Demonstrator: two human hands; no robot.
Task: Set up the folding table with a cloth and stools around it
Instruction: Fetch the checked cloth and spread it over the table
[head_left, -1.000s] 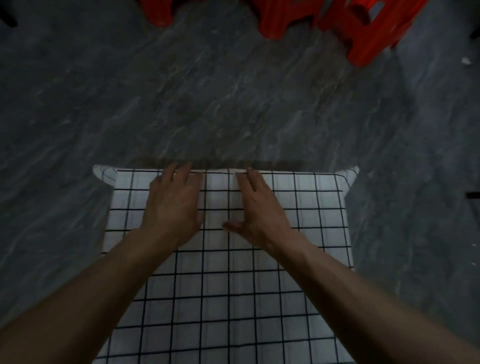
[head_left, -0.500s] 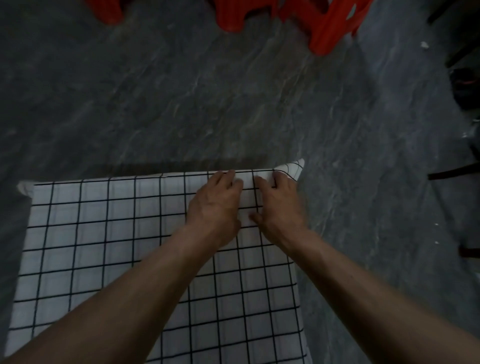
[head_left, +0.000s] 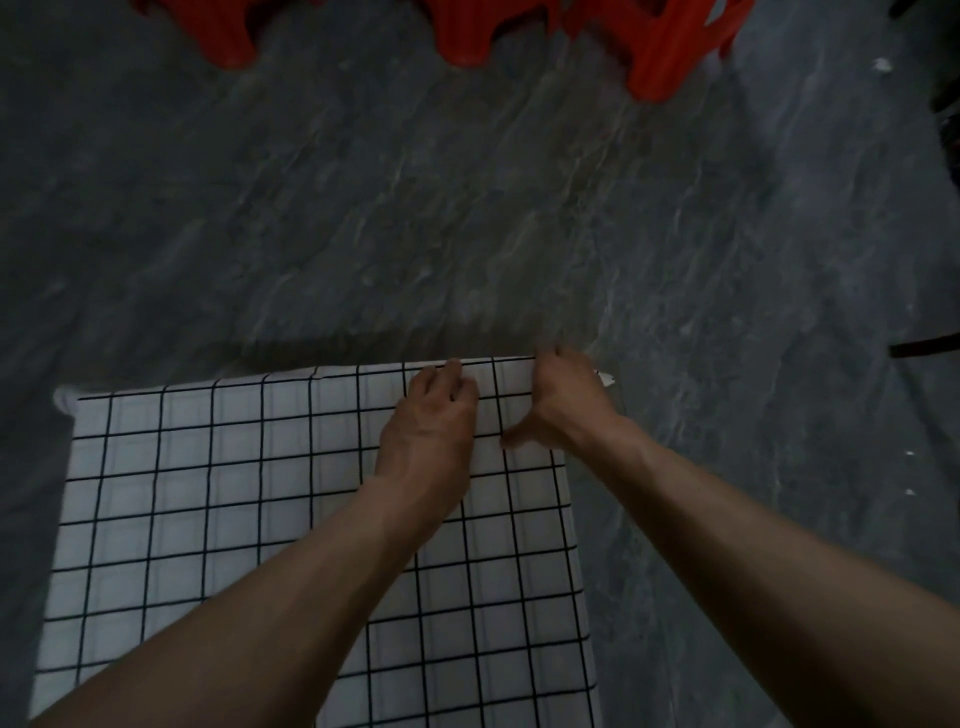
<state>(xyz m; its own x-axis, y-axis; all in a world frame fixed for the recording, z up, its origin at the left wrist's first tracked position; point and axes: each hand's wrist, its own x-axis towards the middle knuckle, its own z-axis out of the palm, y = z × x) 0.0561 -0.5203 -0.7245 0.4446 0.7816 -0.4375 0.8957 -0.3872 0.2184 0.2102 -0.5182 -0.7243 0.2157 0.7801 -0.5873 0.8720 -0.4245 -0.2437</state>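
Observation:
A white cloth with a black grid (head_left: 218, 499) covers the folding table, which is hidden beneath it. My left hand (head_left: 431, 421) lies palm down on the cloth near the far edge, fingers curled at the edge. My right hand (head_left: 563, 402) sits at the far right corner with its fingers hooked over the edge of the cloth and the thumb spread on top. A small tip of cloth (head_left: 607, 379) sticks out beyond that corner. Red plastic stools (head_left: 670, 47) stand on the floor at the top of the view.
Dark grey marbled floor (head_left: 467, 208) surrounds the table on the far, left and right sides. More red stools (head_left: 228, 31) stand at the top left. Dark thin objects (head_left: 924, 345) lie at the right edge.
Both hands have slid from the middle of the far edge to the far right corner. My right hand has gone from lying flat to hooking over the corner.

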